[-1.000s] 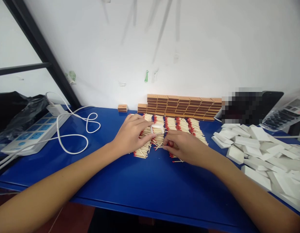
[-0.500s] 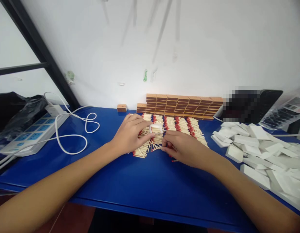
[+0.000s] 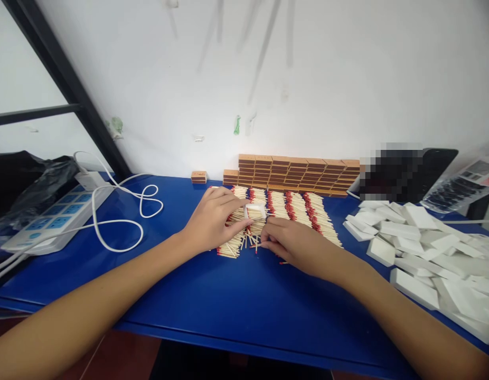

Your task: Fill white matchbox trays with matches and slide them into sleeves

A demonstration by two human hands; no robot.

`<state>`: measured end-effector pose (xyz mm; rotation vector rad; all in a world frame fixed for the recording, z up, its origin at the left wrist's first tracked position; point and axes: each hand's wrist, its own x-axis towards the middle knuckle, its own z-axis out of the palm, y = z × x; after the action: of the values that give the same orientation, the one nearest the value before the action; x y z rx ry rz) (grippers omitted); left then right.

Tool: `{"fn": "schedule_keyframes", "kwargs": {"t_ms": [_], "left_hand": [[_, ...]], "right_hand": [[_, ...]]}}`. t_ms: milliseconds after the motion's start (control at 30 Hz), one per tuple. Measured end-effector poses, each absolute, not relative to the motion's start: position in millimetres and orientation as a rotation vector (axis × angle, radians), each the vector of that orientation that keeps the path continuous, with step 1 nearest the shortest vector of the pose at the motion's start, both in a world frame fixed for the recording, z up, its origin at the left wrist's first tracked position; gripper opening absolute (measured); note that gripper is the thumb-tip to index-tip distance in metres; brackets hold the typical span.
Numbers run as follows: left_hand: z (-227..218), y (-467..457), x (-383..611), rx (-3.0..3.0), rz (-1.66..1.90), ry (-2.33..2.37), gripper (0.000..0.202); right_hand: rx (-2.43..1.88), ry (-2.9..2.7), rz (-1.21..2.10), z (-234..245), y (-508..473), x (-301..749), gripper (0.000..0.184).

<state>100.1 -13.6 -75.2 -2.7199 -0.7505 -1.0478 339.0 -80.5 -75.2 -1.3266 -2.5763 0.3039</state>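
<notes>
Between the thumb and fingers of the left hand (image 3: 213,219), a white matchbox tray (image 3: 255,205) is sitting among the matches (image 3: 298,206), its open side facing up and its long axis running roughly left to right across the blue table (image 3: 228,306). The left fingers are holding it narrowly, the thumb resting along its near side and the fingertips reaching its far left corner. Matchsticks inside it are lying along the same axis. The right hand (image 3: 290,240) is working just right of and nearer than the tray, its thumb and forefinger closing close together beside 1 loose match (image 3: 256,245); whether they are gripping it, I cannot tell. Behind, stacked matchboxes (image 3: 300,177) are standing against the wall (image 3: 327,79), and spare trays (image 3: 422,243) are lying heaped at the right.
</notes>
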Motion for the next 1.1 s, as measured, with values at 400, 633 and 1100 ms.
{"fn": "schedule_keyframes", "kwargs": {"t_ms": [400,633,1100], "left_hand": [[-77.1,-14.7,101.4,-2.717,-1.069,-0.720,0.034],[-74.6,-22.7,104.5,-2.783,-1.118,-0.608,0.037],[-74.2,-25.0,105.3,-2.848,-1.185,-0.609,0.036]], "right_hand": [[-1.120,-2.399,-0.603,-63.6,-74.9,348.4,0.021],[-1.167,-2.300,-0.536,-69.7,-73.8,344.4,0.018],[-1.168,-2.344,-0.352,-68.8,-73.0,346.5,0.012]]}}
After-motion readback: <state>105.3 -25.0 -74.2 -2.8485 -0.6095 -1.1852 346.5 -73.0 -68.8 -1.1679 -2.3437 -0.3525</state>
